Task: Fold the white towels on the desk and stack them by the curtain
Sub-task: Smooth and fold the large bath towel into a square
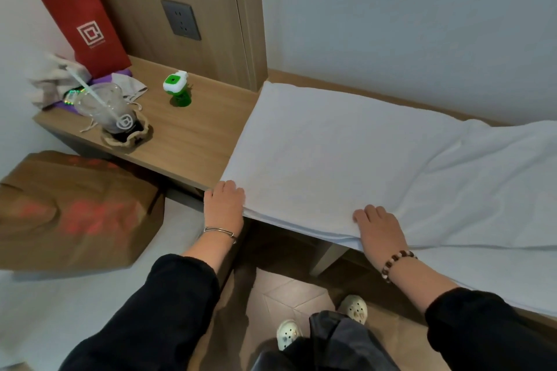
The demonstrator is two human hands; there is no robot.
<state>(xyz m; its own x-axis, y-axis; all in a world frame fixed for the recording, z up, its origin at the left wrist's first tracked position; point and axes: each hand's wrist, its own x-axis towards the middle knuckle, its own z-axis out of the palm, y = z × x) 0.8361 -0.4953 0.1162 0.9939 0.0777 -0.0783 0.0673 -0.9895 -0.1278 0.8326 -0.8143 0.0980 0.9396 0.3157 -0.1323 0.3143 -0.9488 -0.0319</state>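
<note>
left hand [224, 208]: fingers [230, 187] curl together over the near left corner of the towel [331, 153], clamped on it, thumb hidden. right hand [381, 230] grips the same near edge further right, fingers bent on the layered fold. the towel lies flat on the desk [187, 135], its near edge just past the desk's front. at the desk's left end stand a cup [114, 111] with a round white logo, unreadable, and a red bag [81, 18] with a white square logo, its small print too small to read. the brown bag [75, 211] carries blurred red print.
</note>
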